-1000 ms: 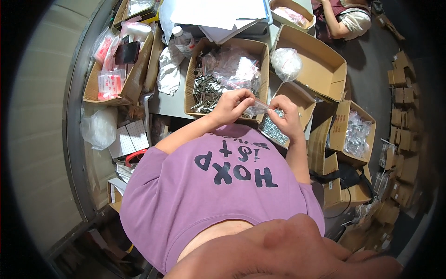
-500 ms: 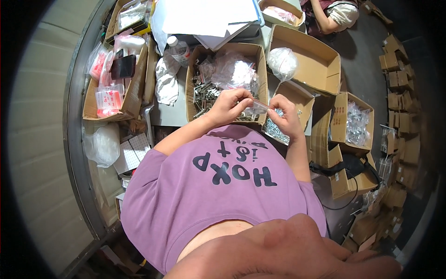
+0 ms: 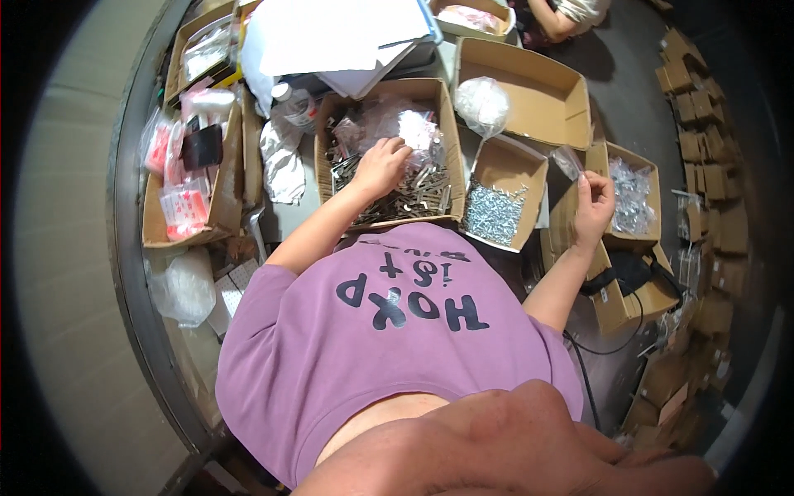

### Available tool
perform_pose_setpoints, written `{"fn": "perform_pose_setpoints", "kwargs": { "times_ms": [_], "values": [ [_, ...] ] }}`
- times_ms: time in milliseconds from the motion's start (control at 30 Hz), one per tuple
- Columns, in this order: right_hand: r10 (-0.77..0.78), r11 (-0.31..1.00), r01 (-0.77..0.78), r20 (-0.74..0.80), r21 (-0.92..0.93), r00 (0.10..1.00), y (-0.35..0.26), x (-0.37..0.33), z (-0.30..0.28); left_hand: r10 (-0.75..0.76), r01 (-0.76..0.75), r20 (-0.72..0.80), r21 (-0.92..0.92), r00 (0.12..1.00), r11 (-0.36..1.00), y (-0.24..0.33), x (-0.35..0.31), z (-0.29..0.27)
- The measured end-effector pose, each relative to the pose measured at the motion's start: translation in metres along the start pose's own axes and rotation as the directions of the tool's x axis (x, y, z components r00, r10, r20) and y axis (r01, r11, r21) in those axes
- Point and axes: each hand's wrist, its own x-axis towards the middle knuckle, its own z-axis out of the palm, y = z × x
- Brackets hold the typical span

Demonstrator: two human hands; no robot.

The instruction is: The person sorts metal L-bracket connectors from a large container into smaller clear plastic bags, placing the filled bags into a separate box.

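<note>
My right hand (image 3: 594,211) is out to the right, pinching a small clear plastic bag (image 3: 566,163) between thumb and fingers. The bag stands up from the fingertips near a carton of filled clear bags (image 3: 634,198). My left hand (image 3: 383,168) is over the middle carton (image 3: 457,149), fingers curled together at the edge of a heap of small plastic bags (image 3: 418,131). What its fingertips hold, if anything, is hidden. Loose metal pieces (image 3: 422,192) lie under and around that heap.
Right of the middle carton stands a smaller box of screws (image 3: 494,213). Behind it are a larger carton (image 3: 546,83) and a white plastic bundle (image 3: 482,107). A bottle (image 3: 294,106) and white cloth (image 3: 281,161) lie left. Another person's arm (image 3: 552,21) shows at the top.
My hands have separated. The right has swung right with the small bag, and the left has moved back onto the bags in the middle carton. The view has shifted slightly.
</note>
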Motion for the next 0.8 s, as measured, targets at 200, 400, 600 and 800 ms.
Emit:
{"fn": "perform_pose_setpoints", "kwargs": {
  "times_ms": [200,400,600,800],
  "values": [
    [0.031,0.972,-0.007,-0.097,0.235,0.995,-0.001,-0.004,0.009,0.04,-0.039,0.053,-0.025,0.998,0.999,-0.013,0.0,0.011],
    [0.026,0.97,-0.011,-0.06,0.242,0.998,-0.016,-0.011,0.02,-0.084,0.052,-0.134,-0.224,0.987,0.973,-0.012,0.001,0.007],
    [0.052,0.986,-0.032,-0.119,0.165,0.991,-0.014,-0.006,0.007,-0.273,0.165,-0.249,-0.382,0.929,0.909,-0.006,0.009,-0.012],
    [-0.091,0.996,0.054,-0.637,-0.077,0.765,0.007,0.019,-0.044,-0.401,0.182,-0.216,-0.638,0.89,0.748,-0.002,0.002,-0.03]
  ]
}}
